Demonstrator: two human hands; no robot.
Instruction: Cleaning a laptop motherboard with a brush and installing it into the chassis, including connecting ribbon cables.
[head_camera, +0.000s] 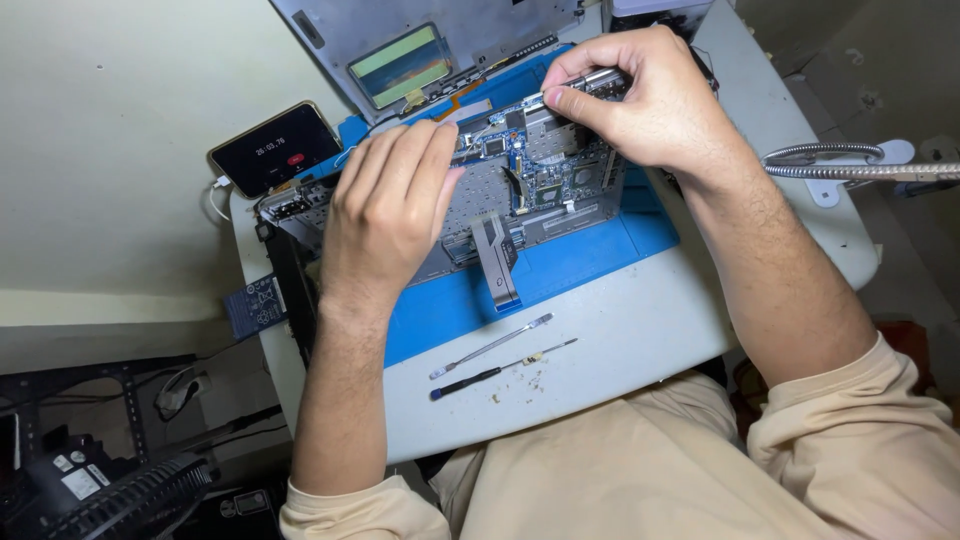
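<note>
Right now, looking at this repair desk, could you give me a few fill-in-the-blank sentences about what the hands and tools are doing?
1. The opened laptop lies on a ____ mat.
2. The right hand pinches a slim ____ part at the laptop's far edge.
3. Two thin tools, the spudger and the screwdriver, lie on the table, touched by ____ hand.
4. The phone sits to the ____ of the left hand.

Missing words: blue; metal; neither; left

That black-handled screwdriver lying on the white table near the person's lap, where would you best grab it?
Grip the screwdriver by its thicker black handle at the lower left end, coming straight down from above. It lies flat with open table around it; the thin metal shaft would likely slip.
</note>
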